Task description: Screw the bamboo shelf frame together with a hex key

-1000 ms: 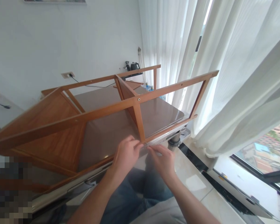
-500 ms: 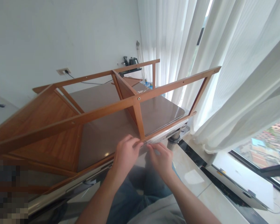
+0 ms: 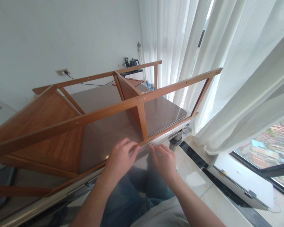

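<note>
A wooden shelf frame with slatted panels rests on its side on a grey-brown tabletop. My left hand is closed, thumb and fingers pinching the near lower rail just left of the upright joint. Beside that joint, my right hand pinches a thin metal piece, perhaps a hex key, against the rail. Most of this piece is hidden by the fingertips. A screw head shows in the upper rail, above the upright.
White curtains hang at the right, near a window. A white box-like unit stands on the floor at right. Behind the table, a black kettle sits on a small stand. A plugged cord runs from the wall socket.
My left hand has moved slightly left along the rail, away from the joint. My right hand stays at the joint, and the thin metal piece shows more clearly.
</note>
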{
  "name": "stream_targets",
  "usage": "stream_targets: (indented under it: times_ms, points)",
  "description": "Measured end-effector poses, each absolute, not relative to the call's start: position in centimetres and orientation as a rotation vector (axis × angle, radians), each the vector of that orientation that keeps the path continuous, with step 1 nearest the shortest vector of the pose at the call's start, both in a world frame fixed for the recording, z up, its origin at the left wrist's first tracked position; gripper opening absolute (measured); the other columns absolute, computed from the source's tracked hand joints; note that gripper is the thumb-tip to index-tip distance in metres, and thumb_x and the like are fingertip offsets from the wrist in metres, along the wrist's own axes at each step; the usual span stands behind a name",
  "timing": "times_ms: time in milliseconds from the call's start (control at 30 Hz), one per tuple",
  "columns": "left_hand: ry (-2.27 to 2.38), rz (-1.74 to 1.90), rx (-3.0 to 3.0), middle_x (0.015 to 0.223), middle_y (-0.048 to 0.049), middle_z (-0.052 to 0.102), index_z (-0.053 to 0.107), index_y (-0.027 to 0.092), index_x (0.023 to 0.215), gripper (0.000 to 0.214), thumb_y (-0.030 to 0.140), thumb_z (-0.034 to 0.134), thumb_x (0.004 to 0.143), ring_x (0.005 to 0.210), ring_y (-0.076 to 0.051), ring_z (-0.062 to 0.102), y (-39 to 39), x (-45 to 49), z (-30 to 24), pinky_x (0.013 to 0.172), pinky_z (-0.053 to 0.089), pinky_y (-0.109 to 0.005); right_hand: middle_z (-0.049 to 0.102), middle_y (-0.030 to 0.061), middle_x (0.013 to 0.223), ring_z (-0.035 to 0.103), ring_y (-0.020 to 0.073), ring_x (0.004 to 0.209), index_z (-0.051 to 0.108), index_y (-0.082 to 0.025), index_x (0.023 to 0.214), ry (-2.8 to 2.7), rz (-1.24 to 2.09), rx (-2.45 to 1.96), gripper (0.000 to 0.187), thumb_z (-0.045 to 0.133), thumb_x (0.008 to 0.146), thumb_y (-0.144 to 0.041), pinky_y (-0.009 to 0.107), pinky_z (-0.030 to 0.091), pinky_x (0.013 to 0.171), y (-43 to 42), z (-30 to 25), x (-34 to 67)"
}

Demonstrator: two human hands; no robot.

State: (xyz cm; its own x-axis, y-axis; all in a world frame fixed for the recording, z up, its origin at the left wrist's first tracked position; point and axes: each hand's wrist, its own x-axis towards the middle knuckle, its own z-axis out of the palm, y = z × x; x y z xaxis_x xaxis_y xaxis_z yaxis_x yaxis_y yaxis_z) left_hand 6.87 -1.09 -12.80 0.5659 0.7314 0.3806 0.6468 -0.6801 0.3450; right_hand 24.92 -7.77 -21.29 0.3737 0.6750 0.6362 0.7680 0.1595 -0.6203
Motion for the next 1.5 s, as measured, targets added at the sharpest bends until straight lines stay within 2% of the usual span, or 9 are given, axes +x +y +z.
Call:
stream_targets:
  times_ms: [100,333,600,800,1067,1300,1500]
  points:
    - [1.157,0.695,2.591,0.083,-0.0032,0.068,0.075,0.022,0.088,0.025,0.036,0.058,0.101,0.076,-0.017,0.066,-0.8,5.3,-12.7,0.070,0.046,-0.028,0.074,0.0033,0.070,0.069,0.0159,0.062,0.078,-0.021,0.082,-1.349,-0.136,-1.597,0.031,0.060,0.102,-0.036,0.027,0.048,0.061,-7.8,-21.3,24.9]
    - [1.198,0.720,2.504,0.078,-0.0023,0.064,0.075,0.022,0.083,0.027,0.037,0.060,0.100,0.070,-0.015,0.064,-0.7,5.4,-12.8,0.066,0.042,-0.028,0.078,0.0025,0.076,0.073,0.0183,0.066,0.077,-0.022,0.083,-1.358,-0.133,-1.681,0.028,0.059,0.102,-0.032,0.028,0.049,0.063,-7.7,-20.7,24.6]
    - [1.204,0.696,2.446,0.077,-0.0017,0.063,0.074,0.021,0.080,0.029,0.040,0.061,0.099,0.070,-0.015,0.062,-0.2,5.6,-12.9,0.066,0.041,-0.027,0.078,0.0006,0.076,0.073,0.0157,0.066,0.076,-0.023,0.085,-1.391,-0.170,-1.692,0.032,0.055,0.105,-0.035,0.026,0.047,0.065,-7.5,-21.0,24.6]
    - [1.229,0.678,2.409,0.077,-0.0013,0.064,0.075,0.022,0.080,0.029,0.041,0.062,0.098,0.071,-0.014,0.062,-0.3,5.6,-12.7,0.068,0.041,-0.027,0.074,0.0021,0.067,0.071,0.0168,0.061,0.071,-0.021,0.073,-1.413,-0.194,-1.721,0.044,0.050,0.107,-0.040,0.028,0.039,0.061,-7.1,-20.8,24.6]
    - [1.211,0.675,2.414,0.078,-0.0007,0.063,0.073,0.022,0.078,0.029,0.040,0.062,0.098,0.070,-0.014,0.062,-0.2,5.8,-12.7,0.068,0.041,-0.026,0.071,0.0007,0.062,0.069,0.0174,0.058,0.066,-0.022,0.069,-1.405,-0.118,-1.762,0.047,0.048,0.108,-0.041,0.029,0.038,0.059,-7.2,-20.1,24.6]
    - [1.238,0.663,2.428,0.080,-0.0005,0.063,0.073,0.023,0.081,0.029,0.042,0.061,0.099,0.073,-0.014,0.064,-0.4,5.6,-12.9,0.069,0.040,-0.027,0.076,0.0001,0.069,0.072,0.0170,0.062,0.072,-0.024,0.075,-1.401,-0.077,-1.751,0.041,0.053,0.105,-0.043,0.027,0.041,0.062,-7.2,-20.0,24.7]
    - [1.258,0.661,2.426,0.080,-0.0007,0.064,0.073,0.023,0.081,0.029,0.043,0.060,0.099,0.074,-0.015,0.064,-0.3,5.6,-13.1,0.070,0.041,-0.027,0.069,0.0011,0.059,0.068,0.0174,0.056,0.063,-0.022,0.063,-1.398,-0.075,-1.764,0.050,0.049,0.106,-0.046,0.028,0.037,0.059,-6.9,-19.9,24.8]
